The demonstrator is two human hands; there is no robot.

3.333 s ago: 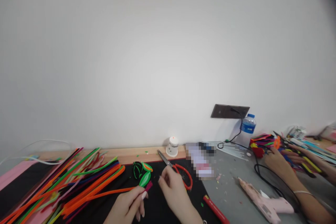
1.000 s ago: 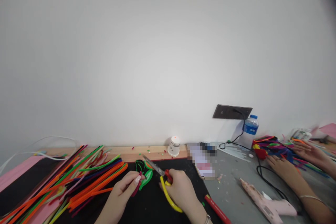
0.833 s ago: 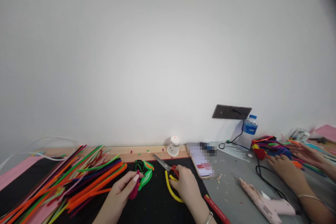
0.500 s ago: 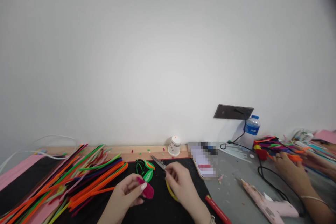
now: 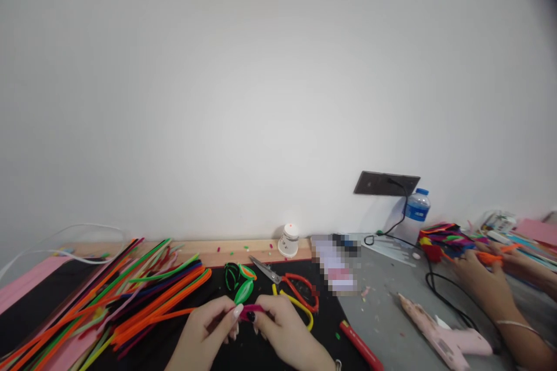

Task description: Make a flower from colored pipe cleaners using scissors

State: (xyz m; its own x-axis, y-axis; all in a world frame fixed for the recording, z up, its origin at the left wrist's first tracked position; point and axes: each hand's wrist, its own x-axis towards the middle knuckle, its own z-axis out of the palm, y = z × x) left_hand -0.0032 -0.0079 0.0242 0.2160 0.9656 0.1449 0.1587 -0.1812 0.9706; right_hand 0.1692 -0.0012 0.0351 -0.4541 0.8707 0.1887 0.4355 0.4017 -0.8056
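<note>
My left hand (image 5: 206, 327) and my right hand (image 5: 282, 327) meet low over the black mat (image 5: 230, 353). Both pinch a small magenta pipe-cleaner loop (image 5: 251, 308) between thumbs and fingers, which hide part of it. Just beyond the fingertips lie green leaf-shaped pipe-cleaner pieces (image 5: 245, 290), one with an orange edge. Scissors (image 5: 275, 276) with red-orange handles rest on the mat past my right hand, blades toward the far left. A bent yellow pipe cleaner (image 5: 302, 305) lies beside their handles, partly behind my right hand.
Orange and multicoloured pipe cleaners (image 5: 161, 301) are heaped on the left. An upturned paper cup (image 5: 288, 242) stands by the wall. To the right are a blurred phone (image 5: 333, 266), a red tube (image 5: 360, 345), a pink glue gun (image 5: 444, 330), a water bottle (image 5: 418, 211) and another person's hands (image 5: 483, 281).
My right hand has moved left, away from the scissors' handles, and now grips the magenta loop together with my left hand. The scissors' handles and yellow pipe cleaner have come into sight.
</note>
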